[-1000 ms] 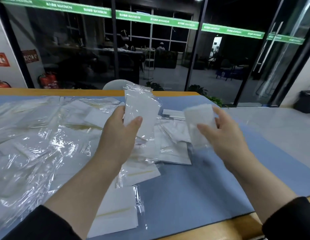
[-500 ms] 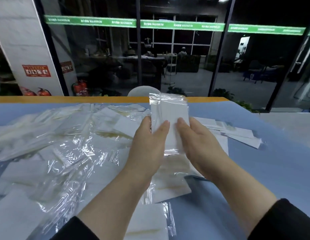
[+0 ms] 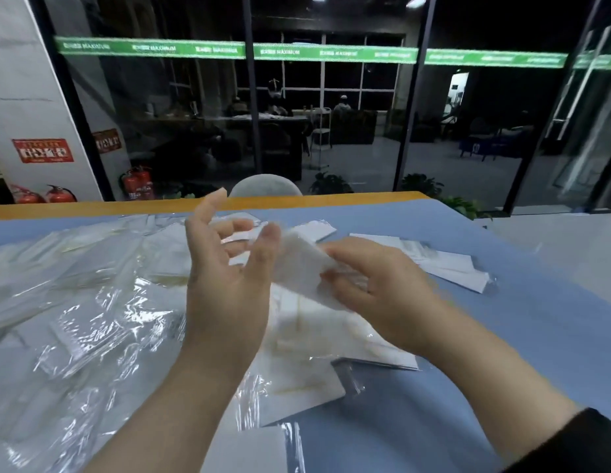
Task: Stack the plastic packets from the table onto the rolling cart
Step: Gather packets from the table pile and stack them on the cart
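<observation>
Blurred by motion: the fingers (image 3: 241,230) of the left hand (image 3: 225,288) and the white packet (image 3: 300,268) between both hands, so edges and grip cannot be told. Hidden in part: the packet's near end, behind the right hand (image 3: 375,288), and several packets in the pile (image 3: 92,302), under glare and both forearms. Cut off at the lower right edge: the dark sleeve (image 3: 577,445); too dim and small to make out: figures behind the glass wall (image 3: 331,114).
</observation>
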The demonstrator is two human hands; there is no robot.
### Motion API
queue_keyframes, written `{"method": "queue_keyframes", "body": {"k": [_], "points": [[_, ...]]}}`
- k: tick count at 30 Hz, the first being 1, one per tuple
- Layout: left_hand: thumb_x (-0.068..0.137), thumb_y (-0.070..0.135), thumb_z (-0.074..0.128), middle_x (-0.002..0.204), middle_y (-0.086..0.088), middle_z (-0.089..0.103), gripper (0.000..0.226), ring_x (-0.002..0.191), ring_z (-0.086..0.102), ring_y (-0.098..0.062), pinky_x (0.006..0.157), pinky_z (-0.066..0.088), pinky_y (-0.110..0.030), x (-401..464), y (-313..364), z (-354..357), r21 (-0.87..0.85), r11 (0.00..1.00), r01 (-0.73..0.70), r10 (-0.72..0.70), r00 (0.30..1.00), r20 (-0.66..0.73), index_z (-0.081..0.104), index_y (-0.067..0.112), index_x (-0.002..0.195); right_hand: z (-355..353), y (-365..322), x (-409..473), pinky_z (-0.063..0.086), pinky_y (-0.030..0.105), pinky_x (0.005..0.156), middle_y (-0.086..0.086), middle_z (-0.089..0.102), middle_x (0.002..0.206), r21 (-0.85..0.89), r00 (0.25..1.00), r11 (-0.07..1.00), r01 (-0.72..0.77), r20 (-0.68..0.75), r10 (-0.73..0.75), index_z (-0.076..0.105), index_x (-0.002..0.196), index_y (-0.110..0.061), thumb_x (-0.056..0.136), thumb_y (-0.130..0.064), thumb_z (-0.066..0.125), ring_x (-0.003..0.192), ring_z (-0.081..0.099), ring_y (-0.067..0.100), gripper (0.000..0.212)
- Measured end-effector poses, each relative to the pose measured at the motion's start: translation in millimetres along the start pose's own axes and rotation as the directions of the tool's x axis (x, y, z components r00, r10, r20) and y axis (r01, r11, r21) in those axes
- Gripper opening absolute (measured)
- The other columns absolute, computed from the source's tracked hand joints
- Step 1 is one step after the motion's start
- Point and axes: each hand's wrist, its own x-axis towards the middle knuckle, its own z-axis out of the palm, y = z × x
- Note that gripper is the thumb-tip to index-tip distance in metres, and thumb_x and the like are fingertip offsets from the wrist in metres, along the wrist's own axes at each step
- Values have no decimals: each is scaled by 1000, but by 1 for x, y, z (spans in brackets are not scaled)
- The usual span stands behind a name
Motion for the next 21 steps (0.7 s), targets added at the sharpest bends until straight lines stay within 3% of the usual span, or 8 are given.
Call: {"method": "queue_keyframes", "body": {"k": [2,4,6,9,11,13,16,21], "points": [[89,66,48,109,15,66,34,102,63,-3,80,46,-11,-4,2,2,64,996,-68,65,997,48,52,53,120,-12,5,3,48,36,83,-16,59,101,-245,997,969,46,75,-28,61,122,-41,96,-29,56,96,55,8,29],[94,64,50,95,15,71,32,93,65,-4,78,48,-18,-8,-3,8,136,991,-2,-15,991,129,68,39,100,-10,14,6,47,31,85,-20,57,106,-306,991,950,66,128,-27,60,130,-43,96,-35,61,102,53,5,34],[100,44,55,85,14,72,28,80,64,-2,72,46,-25,-9,-14,14,242,963,117,-164,969,186,72,26,86,0,27,4,43,24,90,-21,57,111,-251,990,968,29,142,8,60,129,-42,93,-40,66,105,52,2,37],[105,30,49,87,14,72,27,77,59,7,72,40,-24,-5,-22,17,305,926,221,-295,929,224,71,26,89,5,43,-2,42,18,93,-26,57,111,-71,980,988,-133,141,142,55,115,-53,88,-38,70,107,52,-7,34],[104,36,48,90,13,70,26,76,57,7,72,42,-24,-4,-20,15,275,930,242,-311,919,243,70,28,95,4,47,-3,41,13,89,-29,59,108,-10,980,987,-159,119,159,54,103,-52,89,-31,69,108,51,-10,30],[98,47,55,97,21,66,16,80,58,9,69,42,-15,-7,-16,14,293,928,230,-317,900,298,66,37,102,4,47,-2,42,14,83,-26,63,103,53,990,990,-132,54,129,61,99,-42,90,-21,68,104,55,-4,24],[88,37,72,101,32,61,24,86,60,5,64,42,-10,-9,-16,12,416,899,135,-298,885,357,59,47,105,2,45,-2,40,13,77,-22,65,96,125,995,988,-91,-25,95,65,97,-35,89,-16,70,95,57,3,21],[87,17,73,77,15,68,16,73,58,-5,63,42,-21,-4,-2,11,423,902,86,-214,940,266,68,33,85,-22,45,0,39,8,93,-26,63,114,196,994,979,-65,-71,80,60,117,-44,88,-42,71,111,54,-9,32]]}}
